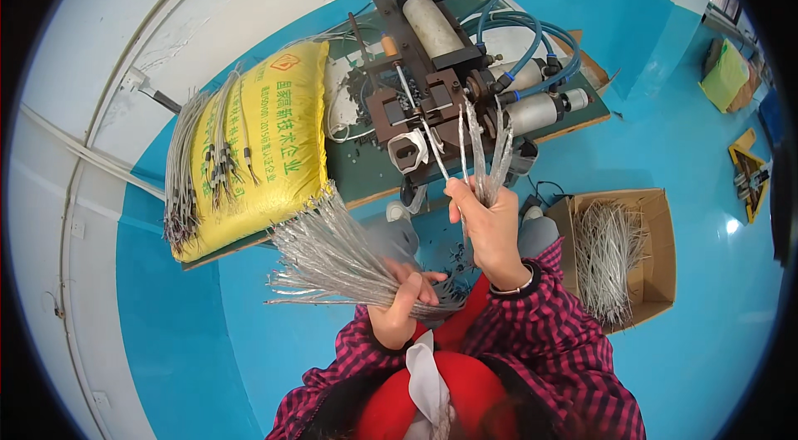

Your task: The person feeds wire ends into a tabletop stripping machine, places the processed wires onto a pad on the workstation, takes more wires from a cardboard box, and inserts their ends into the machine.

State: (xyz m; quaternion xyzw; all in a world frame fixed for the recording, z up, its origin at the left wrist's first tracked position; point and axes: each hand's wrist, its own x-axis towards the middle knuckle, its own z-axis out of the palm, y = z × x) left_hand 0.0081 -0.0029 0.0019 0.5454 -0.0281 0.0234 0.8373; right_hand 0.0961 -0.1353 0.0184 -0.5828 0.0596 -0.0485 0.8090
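A thick bundle of silver cables lies across my left hand, whose fingers close round its lower part above my lap. My right hand is raised in front of the machine, pinching several silver cables. Most of these fan upward from the fingers. A single cable slants up and left, its far end at the dark block on the machine's front. Whether that end sits inside the block, I cannot tell. The machine has metal cylinders and an orange-handled rod.
Left of the machine, a yellow sack carries cables with dark ends. Small black pieces litter the green worktable. Blue air hoses loop behind. At right, a cardboard box of cables stands on the blue floor.
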